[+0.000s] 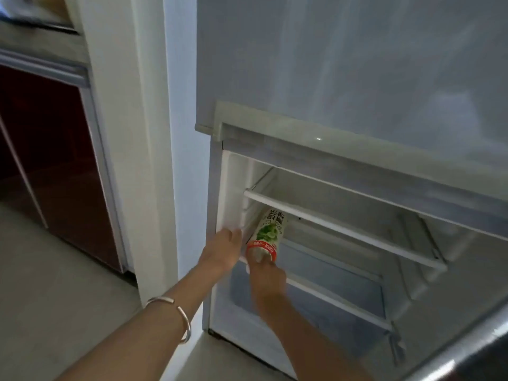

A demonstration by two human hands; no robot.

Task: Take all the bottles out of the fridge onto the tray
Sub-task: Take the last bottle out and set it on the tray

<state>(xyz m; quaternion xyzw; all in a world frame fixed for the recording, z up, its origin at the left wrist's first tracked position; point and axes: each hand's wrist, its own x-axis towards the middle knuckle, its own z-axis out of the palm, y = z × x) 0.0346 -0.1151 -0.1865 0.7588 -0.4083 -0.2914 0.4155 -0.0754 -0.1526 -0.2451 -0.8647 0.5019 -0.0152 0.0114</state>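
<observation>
The lower compartment of a white fridge stands open, with glass shelves inside. A plastic bottle with a green-and-white label and a red band lies tilted on the second shelf, its neck end toward me. My right hand is closed around that neck end. Beside it, my left hand has its fingers spread against the fridge's left inner edge; a silver bangle sits on that wrist. I see no other bottle and no tray.
The top shelf stretches across above the bottle. The open fridge door's edge runs along the lower right corner. A white wall pillar and dark red cabinets stand to the left, over a pale tiled floor.
</observation>
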